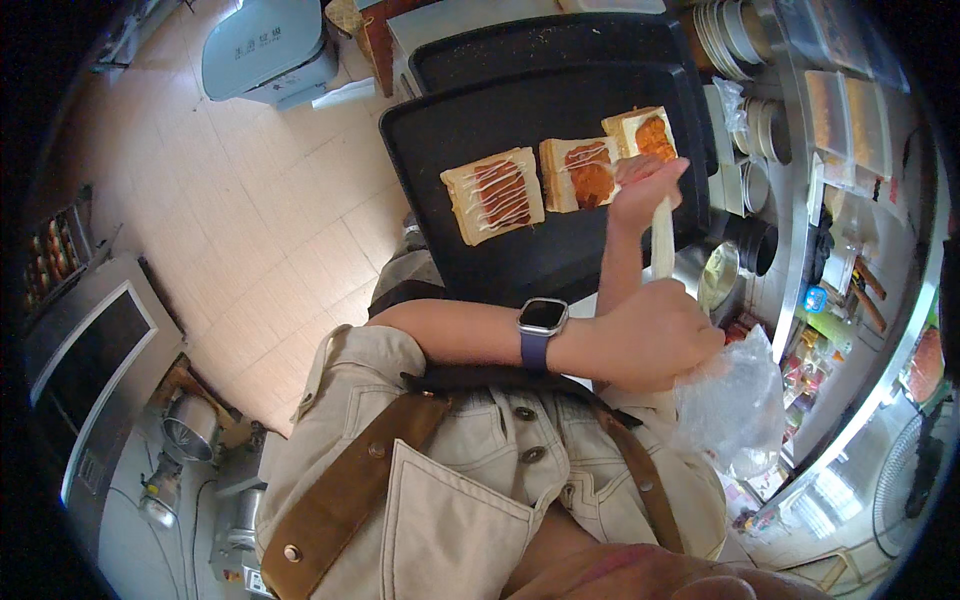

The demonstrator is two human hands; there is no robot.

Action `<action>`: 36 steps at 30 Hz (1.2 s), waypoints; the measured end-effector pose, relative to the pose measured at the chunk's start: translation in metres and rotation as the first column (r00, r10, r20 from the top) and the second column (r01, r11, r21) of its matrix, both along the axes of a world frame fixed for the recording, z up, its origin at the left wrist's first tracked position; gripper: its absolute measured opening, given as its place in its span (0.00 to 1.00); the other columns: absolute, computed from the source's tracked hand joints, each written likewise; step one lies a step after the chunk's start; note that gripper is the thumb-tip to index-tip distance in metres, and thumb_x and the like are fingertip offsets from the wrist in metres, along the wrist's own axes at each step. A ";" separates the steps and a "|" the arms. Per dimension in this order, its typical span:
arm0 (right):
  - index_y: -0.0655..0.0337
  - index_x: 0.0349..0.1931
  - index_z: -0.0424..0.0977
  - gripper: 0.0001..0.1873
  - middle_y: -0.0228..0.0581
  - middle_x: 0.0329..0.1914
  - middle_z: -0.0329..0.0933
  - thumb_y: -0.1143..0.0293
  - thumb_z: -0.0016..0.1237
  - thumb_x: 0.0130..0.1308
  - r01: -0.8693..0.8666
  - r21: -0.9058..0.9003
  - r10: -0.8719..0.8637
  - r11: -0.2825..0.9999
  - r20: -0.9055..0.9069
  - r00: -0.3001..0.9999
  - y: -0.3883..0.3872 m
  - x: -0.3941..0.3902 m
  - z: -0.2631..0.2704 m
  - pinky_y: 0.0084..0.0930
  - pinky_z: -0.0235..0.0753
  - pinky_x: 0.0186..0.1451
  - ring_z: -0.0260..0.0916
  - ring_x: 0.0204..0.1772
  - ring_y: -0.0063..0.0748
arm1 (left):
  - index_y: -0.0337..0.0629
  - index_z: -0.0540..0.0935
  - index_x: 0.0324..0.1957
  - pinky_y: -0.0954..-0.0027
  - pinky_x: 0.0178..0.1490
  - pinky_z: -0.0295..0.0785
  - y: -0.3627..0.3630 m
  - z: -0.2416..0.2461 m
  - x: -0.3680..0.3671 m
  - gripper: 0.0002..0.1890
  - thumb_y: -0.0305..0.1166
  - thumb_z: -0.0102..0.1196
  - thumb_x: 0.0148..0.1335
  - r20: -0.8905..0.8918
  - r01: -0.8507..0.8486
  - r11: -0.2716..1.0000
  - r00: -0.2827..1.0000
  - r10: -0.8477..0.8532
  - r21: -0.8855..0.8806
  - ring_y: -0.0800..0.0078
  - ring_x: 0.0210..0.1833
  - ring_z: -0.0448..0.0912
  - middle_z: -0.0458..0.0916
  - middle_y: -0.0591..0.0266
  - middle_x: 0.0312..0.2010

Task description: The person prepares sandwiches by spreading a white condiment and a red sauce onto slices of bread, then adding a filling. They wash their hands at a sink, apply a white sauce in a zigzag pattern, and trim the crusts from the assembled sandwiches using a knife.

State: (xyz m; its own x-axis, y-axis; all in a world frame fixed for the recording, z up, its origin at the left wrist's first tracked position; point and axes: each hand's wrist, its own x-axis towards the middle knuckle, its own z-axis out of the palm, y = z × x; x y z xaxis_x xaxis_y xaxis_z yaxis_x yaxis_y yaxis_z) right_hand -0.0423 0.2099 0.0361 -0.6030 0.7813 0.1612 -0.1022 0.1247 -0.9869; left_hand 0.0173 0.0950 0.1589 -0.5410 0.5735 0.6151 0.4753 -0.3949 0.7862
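Note:
My left hand (649,337), with a watch on its wrist, is closed around the upper part of a clear plastic piping bag (663,240) with pale filling. The bag's loose plastic end (735,405) hangs out past that hand. Further forward, my right hand (649,191) grips the bag's lower end beside the middle bread slice (581,174); the tip is blurred. That slice has a reddish-brown topping and a few white lines. On the left slice (495,195), white lines cross the whole topping. The right slice (643,135) shows an orange topping on white spread, partly behind my hand.
All the bread lies on a black tray (420,142), with another black tray (540,45) behind it. A metal bowl (718,274) stands at the right, near shelves with stacked plates (727,37) and plastic containers (847,120). A blue lidded bin (262,52) is on the tiled floor.

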 end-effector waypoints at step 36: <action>0.55 0.08 0.51 0.33 0.33 0.06 0.52 0.51 0.29 0.74 0.047 -0.227 -0.034 0.973 0.063 0.997 0.014 0.038 0.010 0.26 0.56 0.18 0.49 0.09 0.27 | 0.41 0.74 0.33 0.59 0.39 0.65 0.006 0.008 0.010 0.09 0.32 0.54 0.51 -0.015 0.212 0.975 0.977 -0.213 -0.072 0.61 0.32 0.73 0.73 0.61 0.25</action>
State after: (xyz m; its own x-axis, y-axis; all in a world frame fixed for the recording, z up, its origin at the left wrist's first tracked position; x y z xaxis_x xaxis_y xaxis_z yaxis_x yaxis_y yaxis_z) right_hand -0.0045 0.2242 0.0463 -0.5733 0.8172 -0.0584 -0.0435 -0.1015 -0.9939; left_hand 0.0270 0.1014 0.1672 -0.3884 0.7155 0.5807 0.4044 -0.4339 0.8051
